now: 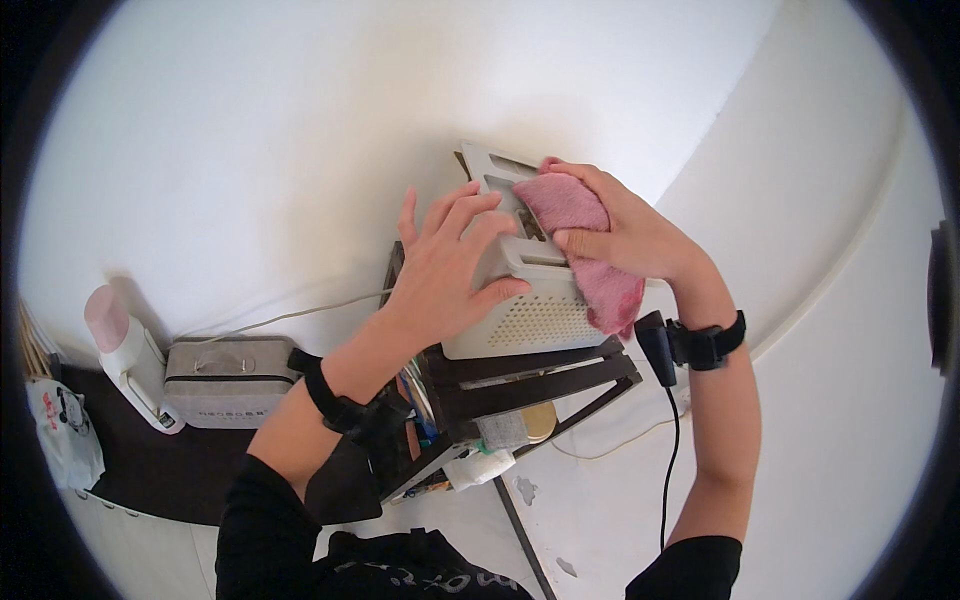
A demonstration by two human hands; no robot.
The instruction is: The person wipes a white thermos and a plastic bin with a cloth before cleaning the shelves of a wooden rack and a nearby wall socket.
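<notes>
A pale grey plastic basket [551,322] with small holes in its side and wider slots along its top stands on a dark wooden rack. My right hand [634,229] grips a pink cloth [581,217], pressed over the basket's right top edge and hanging down its side. My left hand [457,259] is at the basket's near left corner with its fingers spread and the thumb over the side; whether it grips the rim cannot be told. Part of the basket's contents shows brownish through a slot, but I cannot tell what it is.
The dark rack [525,390] holds books and small items below. At the left, a dark tabletop [225,480] bears a grey zipped case [229,382], a white device with a pink top [135,360] and a plastic bag [64,435]. Cables run along the wall and from my right wrist.
</notes>
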